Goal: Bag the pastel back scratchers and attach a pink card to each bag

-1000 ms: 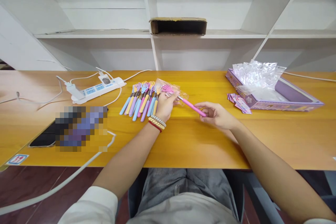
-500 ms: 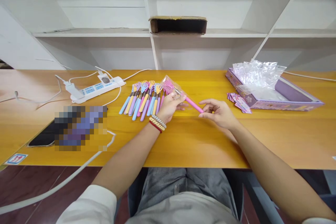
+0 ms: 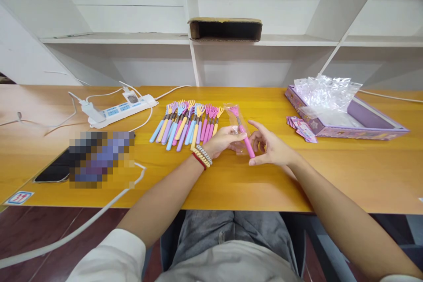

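A pink back scratcher (image 3: 248, 146) with a small claw-shaped head lies in a clear plastic bag (image 3: 232, 113), over the middle of the table. My left hand (image 3: 223, 141) is closed on its handle and the bag, thumb on top. Just right of the handle, my right hand (image 3: 269, 145) has its thumb and fingers spread apart; its thumb tip is by the handle's lower end, and I cannot tell if it touches. Left of my left hand lies a row of back scratchers (image 3: 182, 128) in blue, yellow, purple and pink.
At the right, a purple box tray (image 3: 366, 132) holds a heap of clear plastic bags (image 3: 325, 97), with small printed cards (image 3: 302, 129) beside it. On the left are a white power strip (image 3: 122, 110) with cables and a dark phone (image 3: 54, 169). A cardboard box (image 3: 226, 21) sits on the shelf.
The pink back scratcher has swung from slanting rightward to more upright, and its head has moved right. My right hand's fingers have spread off the handle, and the row of scratchers is less covered.
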{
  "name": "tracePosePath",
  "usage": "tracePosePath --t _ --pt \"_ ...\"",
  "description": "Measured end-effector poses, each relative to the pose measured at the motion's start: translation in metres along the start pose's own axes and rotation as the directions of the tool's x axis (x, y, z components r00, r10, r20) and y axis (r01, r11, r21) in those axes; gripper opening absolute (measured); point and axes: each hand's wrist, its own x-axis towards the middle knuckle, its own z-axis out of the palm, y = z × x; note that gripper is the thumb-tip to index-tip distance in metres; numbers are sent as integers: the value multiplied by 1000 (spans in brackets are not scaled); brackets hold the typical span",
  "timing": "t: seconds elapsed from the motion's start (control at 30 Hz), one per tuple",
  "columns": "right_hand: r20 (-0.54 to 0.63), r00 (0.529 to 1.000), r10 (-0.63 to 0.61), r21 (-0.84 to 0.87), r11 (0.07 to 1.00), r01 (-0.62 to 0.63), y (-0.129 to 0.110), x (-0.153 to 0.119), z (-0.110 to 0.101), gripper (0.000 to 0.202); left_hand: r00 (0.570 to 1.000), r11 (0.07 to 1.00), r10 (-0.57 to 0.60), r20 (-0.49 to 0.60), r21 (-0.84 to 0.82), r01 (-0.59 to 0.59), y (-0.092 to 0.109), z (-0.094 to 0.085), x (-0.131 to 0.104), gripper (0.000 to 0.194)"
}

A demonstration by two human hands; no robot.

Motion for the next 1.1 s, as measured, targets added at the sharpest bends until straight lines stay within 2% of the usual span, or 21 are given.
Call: tracePosePath --t 0.1,0.23,0.4,0.5,0.63,0.77,0.93,1.0,1.1 --pt "17 999 35 -32 999 -35 -1 1 2 111 997 999 -34 67 25 32 -3 4 0 33" --pt "12 997 81 -104 991 -79 -2 2 3 104 992 999 -19 127 47 13 -5 10 0 34" --pt "-14 985 169 -87 982 -170 -1 3 2 96 992 997 -54 116 64 46 -5 11 1 34" --pt "18 981 192 -59 980 -190 0 3 1 92 989 993 -100 105 78 92 -5 9 3 31" --pt "78 984 163 -18 987 -162 4 2 -1 81 982 982 -172 78 97 164 -8 6 5 27" --pt "78 990 114 -6 993 -114 10 2 0 71 972 969 -235 31 84 232 -11 5 6 27" --pt "109 992 69 25 997 -72 10 1 1 70 966 967 -255 47 40 253 -11 5 6 31" --pt "99 993 57 -11 998 -56 9 1 1 70 966 967 -254 46 23 253 -10 5 6 31" --pt "43 999 31 -183 983 -23 7 1 1 68 968 968 -250 26 -2 250 -11 6 6 27"
